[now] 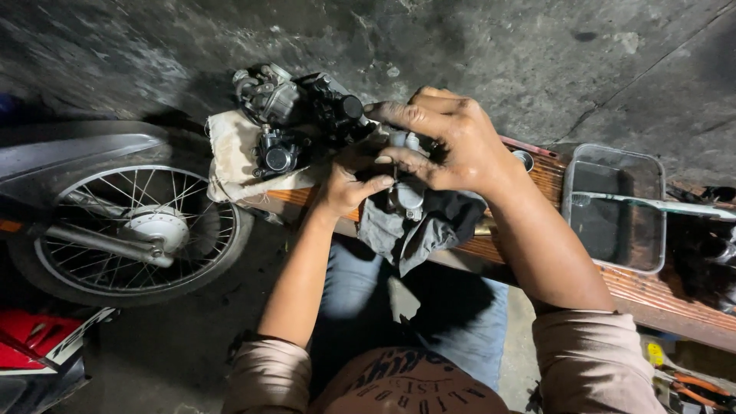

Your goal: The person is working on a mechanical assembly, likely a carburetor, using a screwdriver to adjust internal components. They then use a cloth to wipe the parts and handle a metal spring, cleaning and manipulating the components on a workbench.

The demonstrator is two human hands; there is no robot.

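Both my hands work on a small grey metal carburetor part (408, 192) that rests on a dark grey rag (437, 226) over a wooden bench (652, 291). My left hand (349, 180) grips the part from the left side. My right hand (445, 138) lies over its top, fingers pressed on it and hiding most of it. Just beyond my hands sits a cluster of dark carburetor bodies (295, 115) on a dirty white cloth (230, 153).
A clear plastic tray (613, 207) with a toothbrush (659, 203) across it stands on the bench to the right. A motorcycle wheel (130, 230) and red fairing (38, 345) are on the left. Tools (690, 383) lie at the lower right. Concrete floor lies beyond.
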